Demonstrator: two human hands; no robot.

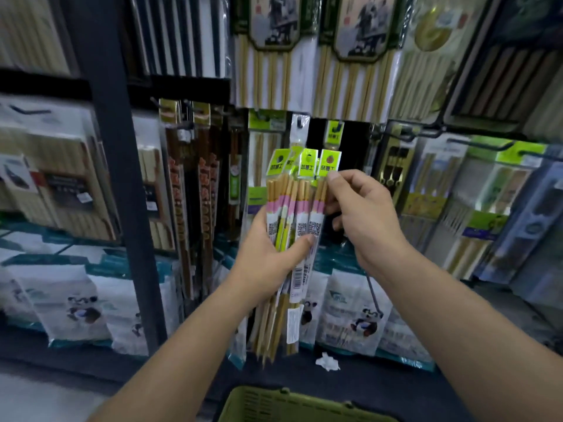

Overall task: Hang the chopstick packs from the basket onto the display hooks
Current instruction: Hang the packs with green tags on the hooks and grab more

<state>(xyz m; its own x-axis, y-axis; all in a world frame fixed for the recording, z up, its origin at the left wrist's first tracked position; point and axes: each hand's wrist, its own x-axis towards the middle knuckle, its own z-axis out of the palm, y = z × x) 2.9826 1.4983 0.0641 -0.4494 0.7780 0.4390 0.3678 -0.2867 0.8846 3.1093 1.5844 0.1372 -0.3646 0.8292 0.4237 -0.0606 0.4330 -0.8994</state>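
Now my left hand wraps the fanned chopstick packs at frame centre, while my right hand pinches the rightmost top, to separate it for hanging.

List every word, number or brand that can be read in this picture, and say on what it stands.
None can be quoted with certainty.
Green tags on the chopstick packs in the left hand: three Chinese characters, blurred.
White labels: QR codes, barcode; digits too small.
Brown packs, hanging left: large characters, blurred.
Panda bags: logo, blurred.
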